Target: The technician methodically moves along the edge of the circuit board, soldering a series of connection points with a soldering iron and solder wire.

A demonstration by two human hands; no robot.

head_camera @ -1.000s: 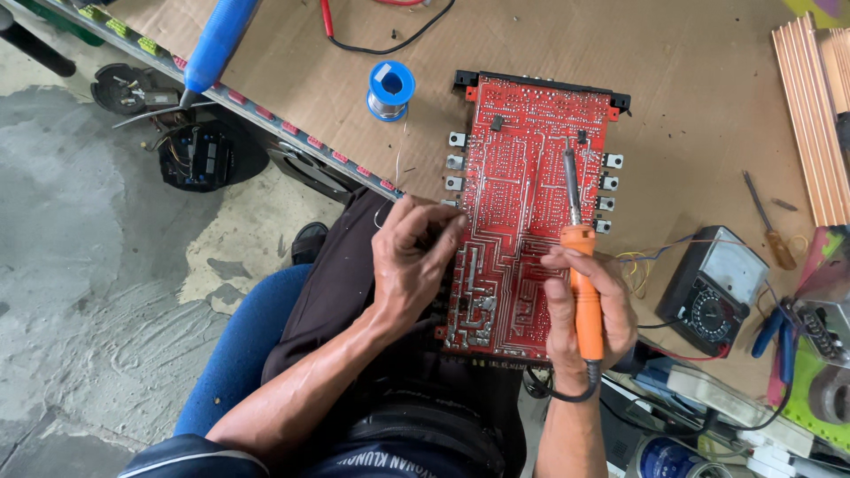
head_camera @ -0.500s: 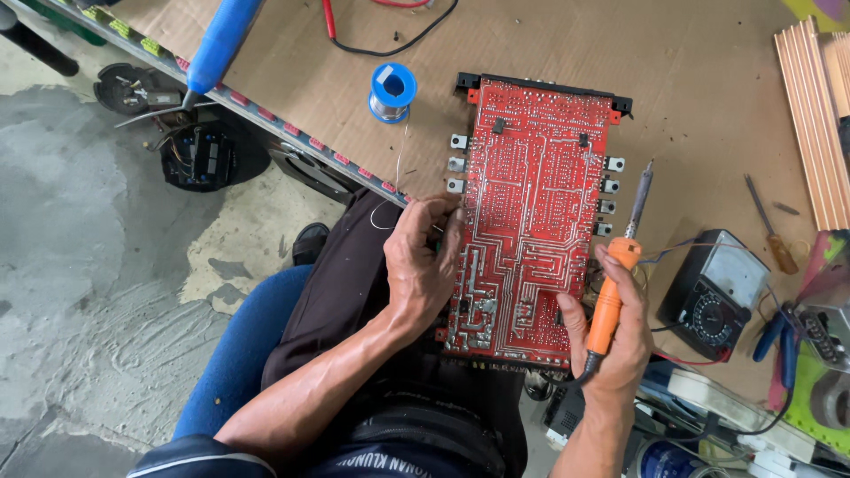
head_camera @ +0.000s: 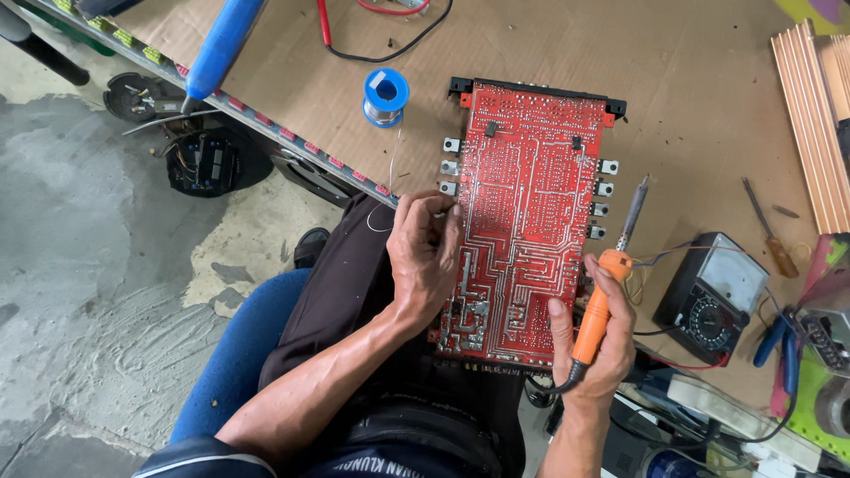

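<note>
1. The left hand (head_camera: 425, 257) is resting on the left edge of the red circuit board (head_camera: 522, 221), fingers curled and pinching at the rim near the small metal tabs; a thin strand of wire seems to be running up from them, though it is too fine to be sure.
2. The right hand (head_camera: 595, 341) is gripping the orange soldering iron (head_camera: 611, 274), fingers clenched around the handle, thumb lying along the board's lower right edge.
3. A second ago the iron's tip was pressing on the middle of the board; now it is lifted off and pointing up and to the right, hanging beside the board's right edge over the cardboard worktop (head_camera: 691, 97).
4. That is leaving the copper side of the board uncovered, so contact between tip and tracks is broken for the moment.
5. The board is lying copper side up, its far end on the worktop and its near end over the person's lap, unmoved.
6. A blue spool of solder (head_camera: 386, 96) is sitting just beyond the board's upper left corner, and a black meter (head_camera: 713, 296) is lying to the right of the iron.
</note>
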